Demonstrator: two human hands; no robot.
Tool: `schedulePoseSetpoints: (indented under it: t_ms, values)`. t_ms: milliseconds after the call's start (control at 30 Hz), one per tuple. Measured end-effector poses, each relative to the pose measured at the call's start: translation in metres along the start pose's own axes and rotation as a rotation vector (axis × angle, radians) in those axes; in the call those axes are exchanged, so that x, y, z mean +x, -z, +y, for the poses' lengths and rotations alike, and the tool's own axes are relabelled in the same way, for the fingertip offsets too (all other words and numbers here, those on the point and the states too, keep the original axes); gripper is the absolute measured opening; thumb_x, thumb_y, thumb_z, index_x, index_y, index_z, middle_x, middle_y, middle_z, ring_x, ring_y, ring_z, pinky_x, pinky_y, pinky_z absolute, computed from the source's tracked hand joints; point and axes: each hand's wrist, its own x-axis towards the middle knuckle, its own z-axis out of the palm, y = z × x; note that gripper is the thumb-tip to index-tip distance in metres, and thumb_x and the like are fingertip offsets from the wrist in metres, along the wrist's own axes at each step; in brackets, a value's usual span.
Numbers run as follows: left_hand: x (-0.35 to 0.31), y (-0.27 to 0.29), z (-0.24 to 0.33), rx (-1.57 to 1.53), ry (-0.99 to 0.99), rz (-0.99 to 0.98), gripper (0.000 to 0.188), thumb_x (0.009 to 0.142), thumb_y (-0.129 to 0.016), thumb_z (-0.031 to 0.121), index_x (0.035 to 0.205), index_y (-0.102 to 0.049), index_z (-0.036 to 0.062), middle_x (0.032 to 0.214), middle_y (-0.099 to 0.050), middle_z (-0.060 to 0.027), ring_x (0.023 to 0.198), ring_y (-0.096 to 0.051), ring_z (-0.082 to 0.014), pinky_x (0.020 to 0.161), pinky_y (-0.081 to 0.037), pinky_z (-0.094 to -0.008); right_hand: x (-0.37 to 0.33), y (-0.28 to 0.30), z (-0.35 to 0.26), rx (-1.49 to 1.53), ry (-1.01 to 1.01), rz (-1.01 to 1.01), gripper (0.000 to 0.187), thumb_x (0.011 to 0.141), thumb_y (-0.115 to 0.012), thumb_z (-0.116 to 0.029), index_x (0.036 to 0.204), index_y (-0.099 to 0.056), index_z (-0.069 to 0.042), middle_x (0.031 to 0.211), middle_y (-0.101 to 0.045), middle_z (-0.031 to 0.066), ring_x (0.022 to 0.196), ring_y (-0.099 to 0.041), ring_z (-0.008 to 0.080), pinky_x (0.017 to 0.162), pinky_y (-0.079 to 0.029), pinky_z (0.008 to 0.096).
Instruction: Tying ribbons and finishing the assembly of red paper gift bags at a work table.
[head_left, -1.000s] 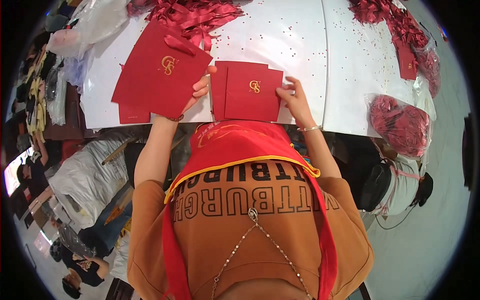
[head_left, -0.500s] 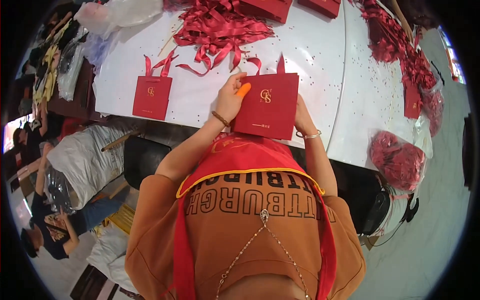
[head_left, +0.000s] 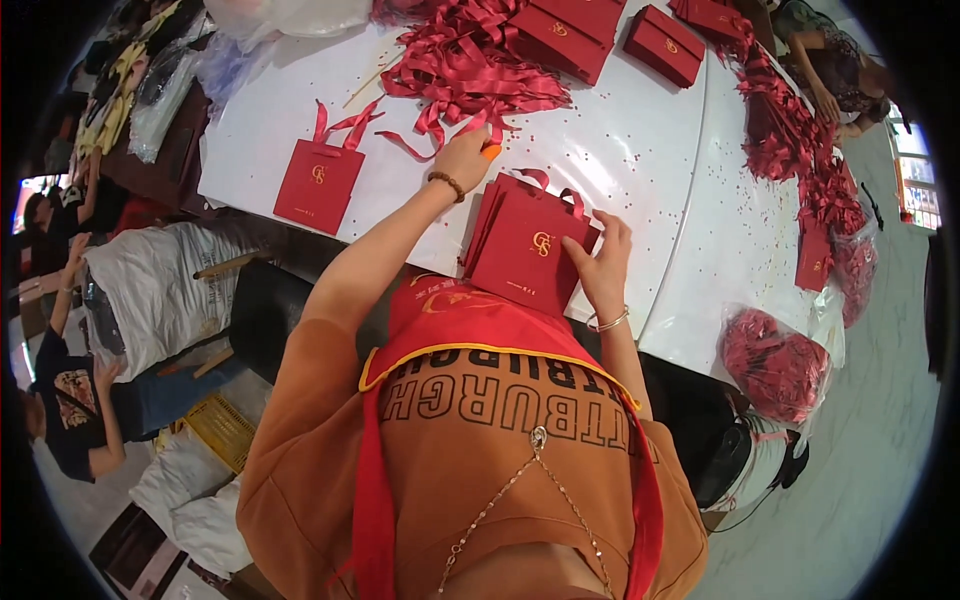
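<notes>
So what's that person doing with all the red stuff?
A person is working with red paper gift bags at a white table. The right hand rests on a small stack of red bags at the table's near edge. The left hand reaches out to a pile of red ribbons. One finished bag with ribbon handles lies off to the left.

1. One view only: head-worn fisheye cam, looking steeply down the person's own chest and forearms.
2. Faces fwd over a white table (head_left: pixel 640 170), whose near edge sits close below the lens.
3. Wide angle: straight edges curve, dark corners ring the pic.
4. Left of frame = person's left; not mirrored.
5. No 2nd view, so no shared area.
</notes>
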Motion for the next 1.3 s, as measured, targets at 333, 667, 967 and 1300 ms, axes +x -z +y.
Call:
schedulePoseSetpoints:
  t_ms: [333, 667, 967, 1300]
  values:
    - [-0.088, 0.063, -0.041, -0.007, -0.118, -0.499, 0.017, 0.078, -0.056, 0.023, 0.084, -0.057, 0.0068, 0.075, -0.061, -0.0147, 0.072, -0.059, -0.0312, 0.063, -0.044, -0.0400, 0.026, -0.018, -0.044, 0.391, 0.228, -0.456, 0.012, 0.075, -0.062, -0.010, 0.085, -0.062, -0.005, 0.077, -0.057, 0.0078, 0.073, -0.054, 0.0246, 0.065, -0.044, 0.0341]
    - [-0.068, 0.093, -0.045, 0.643, 0.021, -0.539, 0.030, 0.079, -0.055, 0.035, 0.091, -0.060, 0.0080, 0.090, -0.063, -0.0151, 0.084, -0.060, -0.0331, 0.071, -0.047, -0.0426, 0.035, -0.033, -0.023, 0.186, 0.283, -0.212, 0.018, 0.068, -0.067, -0.012, 0.085, -0.063, -0.006, 0.090, -0.058, 0.0065, 0.081, -0.051, 0.0264, 0.070, -0.040, 0.0365]
    - [0.015, 0.019, -0.020, 0.354, 0.196, 0.042, 0.027, 0.080, -0.053, 0.028, 0.097, -0.051, 0.0067, 0.084, -0.062, -0.0173, 0.079, -0.061, -0.0327, 0.065, -0.047, -0.0456, 0.031, -0.031, -0.031, 0.078, 0.192, -0.294, 0.023, 0.070, -0.067, -0.017, 0.090, -0.063, -0.008, 0.094, -0.057, 0.0043, 0.087, -0.051, 0.0239, 0.075, -0.037, 0.0375]
    - [-0.044, 0.020, -0.043, 0.205, -0.284, 0.367, 0.019, 0.077, -0.057, 0.013, 0.095, -0.063, 0.0101, 0.085, -0.059, -0.0094, 0.073, -0.059, -0.0270, 0.069, -0.046, -0.0368, 0.037, -0.033, -0.025, 0.221, 0.165, -0.333, 0.023, 0.071, -0.067, -0.013, 0.091, -0.062, -0.005, 0.085, -0.058, 0.0084, 0.078, -0.055, 0.0252, 0.070, -0.044, 0.0343]
